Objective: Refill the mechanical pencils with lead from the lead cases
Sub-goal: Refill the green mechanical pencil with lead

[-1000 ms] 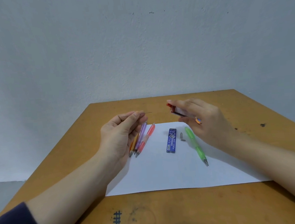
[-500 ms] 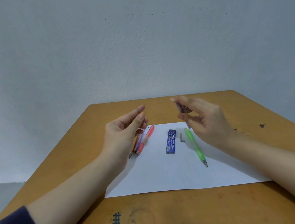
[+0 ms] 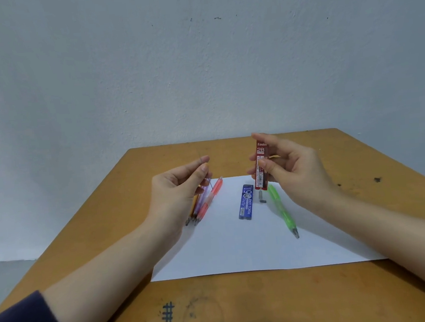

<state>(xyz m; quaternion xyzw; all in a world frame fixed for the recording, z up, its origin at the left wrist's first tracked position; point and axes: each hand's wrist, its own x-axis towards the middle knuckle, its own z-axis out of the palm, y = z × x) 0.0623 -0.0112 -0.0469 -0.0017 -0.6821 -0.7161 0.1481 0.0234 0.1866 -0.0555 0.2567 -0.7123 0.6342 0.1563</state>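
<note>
Lead case (image 3: 261,168) turned upright, right hand (image 3: 299,177); left hand (image 3: 175,192) pinches lead (image 3: 210,183)

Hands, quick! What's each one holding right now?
Left hand: pinches a thin lead.
Right hand: holds the red case, upright.

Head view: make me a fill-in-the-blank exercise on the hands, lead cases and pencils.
1. The right hand grips the red lead case, whose grade mark reads ___.
2. The left hand pinches a thin ___ between thumb and forefinger.
3. The blue lead case lies flat on the white ___.
4. The green pencil lies to the ___ of the blue lead case.
Missing words: 2B; lead; paper; right.
</note>
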